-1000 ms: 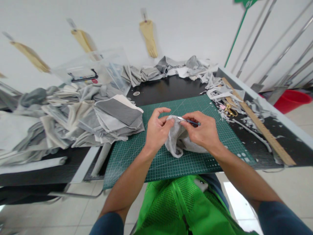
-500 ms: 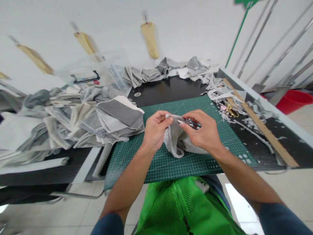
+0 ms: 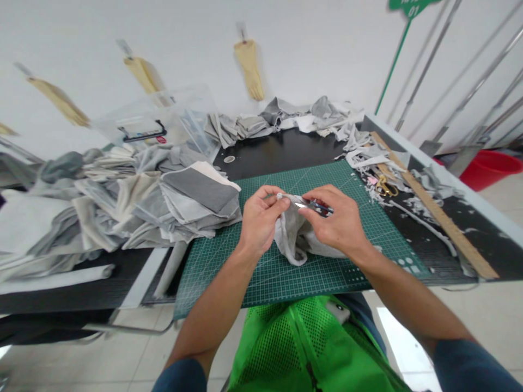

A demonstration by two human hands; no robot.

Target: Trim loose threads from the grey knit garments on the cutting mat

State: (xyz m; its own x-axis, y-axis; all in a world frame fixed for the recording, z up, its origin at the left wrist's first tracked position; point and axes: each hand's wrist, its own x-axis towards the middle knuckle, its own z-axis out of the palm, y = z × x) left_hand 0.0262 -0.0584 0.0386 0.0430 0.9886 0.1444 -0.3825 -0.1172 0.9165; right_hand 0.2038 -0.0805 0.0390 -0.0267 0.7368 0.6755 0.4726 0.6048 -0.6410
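Observation:
A grey cloth [image 3: 292, 239] with a thick hemmed edge hangs in loose folds over the green cutting mat [image 3: 229, 272]. My left hand [image 3: 261, 215] is closed on the upper edge of this cloth, pinching it between thumb and fingers. In my right hand [image 3: 337, 218] is a pair of thread snips [image 3: 301, 205] with silver blades and a dark blue handle. Their blades point left and lie against the cloth's edge, close to my left fingertips. My right fingers hide part of the handle.
Piled grey and white cloths [image 3: 122, 201] cover the left side. A clear plastic bin [image 3: 180, 120] stands behind them. On the right lie a wooden ruler [image 3: 441, 212], gold-handled scissors [image 3: 384, 186] and fabric scraps [image 3: 359, 158]. A red bucket [image 3: 490, 170] is beyond the table.
The snips' blades have shifted slightly left and down along the cloth's edge, and my right hand has moved a little left with them. My left hand keeps its pinch.

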